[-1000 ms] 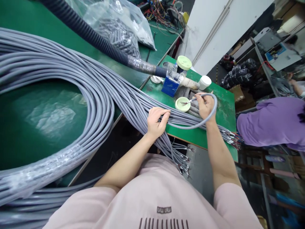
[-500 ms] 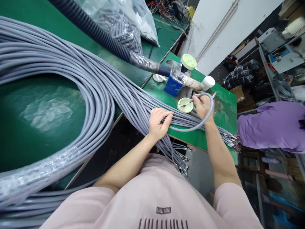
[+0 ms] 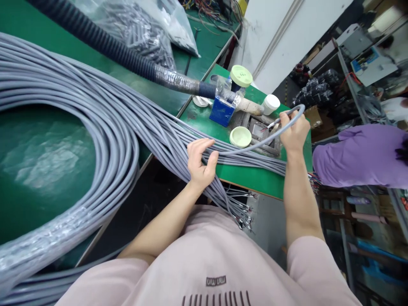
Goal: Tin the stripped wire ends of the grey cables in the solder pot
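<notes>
My right hand (image 3: 295, 129) is closed on one grey cable (image 3: 251, 147), which loops up over it. The cable's stripped wire ends (image 3: 264, 129) point left, over a small square solder pot (image 3: 257, 129) in a dirty frame. My left hand (image 3: 201, 163) rests on the thick grey cable bundle (image 3: 165, 129), thumb and fingers apart. Between the hands, nearer the pot, sits a shallow pale green dish (image 3: 240, 137). Further wire ends (image 3: 245, 212) of the bundle hang below the bench edge, near my shirt.
A blue box (image 3: 221, 111) and a black ribbed hose (image 3: 127, 55) lie beyond the bundle. A green-lidded jar (image 3: 241, 75) and a white-lidded jar (image 3: 270, 104) stand behind the pot. A person in purple (image 3: 360, 155) is at the right.
My right hand has moved right with the cable, and the wire ends have gone from the green dish to over the pot. The whole view has shifted somewhat.
</notes>
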Demonstrator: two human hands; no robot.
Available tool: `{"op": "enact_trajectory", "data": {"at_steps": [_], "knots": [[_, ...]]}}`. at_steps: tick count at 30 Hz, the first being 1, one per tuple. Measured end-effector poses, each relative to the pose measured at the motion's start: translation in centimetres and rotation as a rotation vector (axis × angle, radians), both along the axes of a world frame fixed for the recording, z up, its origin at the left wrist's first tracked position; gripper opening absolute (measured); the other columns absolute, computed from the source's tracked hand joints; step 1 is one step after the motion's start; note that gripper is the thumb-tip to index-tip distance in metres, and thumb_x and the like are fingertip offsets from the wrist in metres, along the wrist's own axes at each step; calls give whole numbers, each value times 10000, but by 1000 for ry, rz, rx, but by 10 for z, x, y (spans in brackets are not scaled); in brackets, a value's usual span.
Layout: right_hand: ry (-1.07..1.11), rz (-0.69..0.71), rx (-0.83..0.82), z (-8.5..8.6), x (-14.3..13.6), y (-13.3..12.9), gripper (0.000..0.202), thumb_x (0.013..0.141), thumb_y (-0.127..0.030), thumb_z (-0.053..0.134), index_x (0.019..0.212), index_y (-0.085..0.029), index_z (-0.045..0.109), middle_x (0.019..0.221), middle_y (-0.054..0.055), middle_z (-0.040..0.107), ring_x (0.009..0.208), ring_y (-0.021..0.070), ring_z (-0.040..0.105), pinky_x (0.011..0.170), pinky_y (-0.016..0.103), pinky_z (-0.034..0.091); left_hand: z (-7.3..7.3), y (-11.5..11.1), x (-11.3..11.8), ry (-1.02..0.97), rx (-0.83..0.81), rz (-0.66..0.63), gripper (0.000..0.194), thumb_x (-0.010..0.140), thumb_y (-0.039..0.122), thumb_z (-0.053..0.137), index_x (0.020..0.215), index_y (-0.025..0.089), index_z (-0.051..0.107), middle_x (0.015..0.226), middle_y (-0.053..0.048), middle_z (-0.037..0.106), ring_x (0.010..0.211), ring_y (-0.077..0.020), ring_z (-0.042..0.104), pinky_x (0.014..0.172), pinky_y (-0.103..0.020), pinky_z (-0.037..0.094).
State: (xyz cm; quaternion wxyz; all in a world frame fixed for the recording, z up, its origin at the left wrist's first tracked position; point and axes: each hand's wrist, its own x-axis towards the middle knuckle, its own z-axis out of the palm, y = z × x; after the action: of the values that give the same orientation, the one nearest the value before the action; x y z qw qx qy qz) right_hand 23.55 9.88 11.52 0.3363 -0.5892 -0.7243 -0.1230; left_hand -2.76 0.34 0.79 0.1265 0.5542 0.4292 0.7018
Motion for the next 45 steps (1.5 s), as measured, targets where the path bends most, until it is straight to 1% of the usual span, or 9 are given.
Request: {"op": "enact_trajectory", "data": {"at_steps": [3, 9, 24, 28, 32, 38, 41, 43, 45], "knots": [[-15, -145, -24, -8, 18, 15, 335, 930, -440, 452, 850, -192, 662, 784, 71, 642, 831, 249, 601, 796, 413, 454, 0, 1, 1, -3, 30, -3, 270, 871, 250, 579, 1137, 212, 607, 1025, -63, 662, 1038, -228, 587, 941, -431, 461], [-53, -258, -154, -26, 26, 32, 303, 938, -366, 424, 853, -180, 648, 800, 91, 652, 860, 262, 586, 795, 396, 415, 0, 0, 1, 19, 23, -20, 277, 861, 220, 577, 1137, 210, 602, 1000, -59, 663, 1020, -224, 590, 932, -430, 463], [-63, -280, -239, -49, 25, 45, 263, 933, -318, 435, 889, -169, 648, 899, 115, 691, 944, 282, 603, 832, 403, 414, -2, 1, 1, 82, -19, -48, 240, 876, 251, 556, 1107, 206, 599, 968, -58, 674, 1016, -225, 596, 932, -427, 464], [-42, -264, -203, -47, 26, 42, 269, 923, -326, 450, 846, -170, 655, 857, 107, 693, 903, 273, 612, 826, 412, 436, -2, 1, 1, 76, -10, -53, 237, 872, 241, 565, 1103, 209, 605, 945, -50, 681, 999, -218, 603, 925, -419, 467], [81, -182, -79, -29, 24, 14, 290, 927, -376, 469, 853, -184, 673, 831, 83, 698, 854, 242, 633, 810, 396, 473, -2, 1, 1, 79, -28, -62, 234, 876, 247, 565, 1101, 201, 612, 930, -50, 690, 986, -214, 612, 924, -414, 468], [428, -6, 106, -4, -13, -70, 262, 943, -379, 486, 946, -189, 667, 893, 52, 715, 863, 207, 676, 837, 388, 519, 1, -2, 2, 65, -50, -117, 145, 877, 249, 587, 972, 202, 685, 879, -42, 715, 924, -200, 635, 903, -397, 474], [466, 86, 137, -6, -43, -112, 202, 934, -299, 510, 1013, -202, 670, 990, 64, 727, 940, 216, 676, 868, 395, 523, 14, -12, 7, 31, -86, -290, 145, 868, 233, 614, 965, 209, 720, 844, -39, 726, 815, -174, 631, 816, -356, 491], [465, 189, 181, -14, -58, -135, 195, 921, -272, 520, 1037, -216, 666, 1017, 69, 729, 959, 231, 677, 875, 423, 530, 25, -21, 15, -26, -167, -496, 172, 864, 246, 630, 994, 205, 736, 807, -45, 729, 771, -164, 620, 773, -330, 495], [442, 295, 242, -25, -68, -153, 208, 906, -261, 534, 1069, -232, 660, 1025, 70, 734, 968, 248, 677, 864, 466, 542, 33, -31, 26, -179, -334, -706, 222, 854, 292, 651, 1031, 192, 742, 814, -59, 734, 773, -164, 631, 759, -313, 505]]}}
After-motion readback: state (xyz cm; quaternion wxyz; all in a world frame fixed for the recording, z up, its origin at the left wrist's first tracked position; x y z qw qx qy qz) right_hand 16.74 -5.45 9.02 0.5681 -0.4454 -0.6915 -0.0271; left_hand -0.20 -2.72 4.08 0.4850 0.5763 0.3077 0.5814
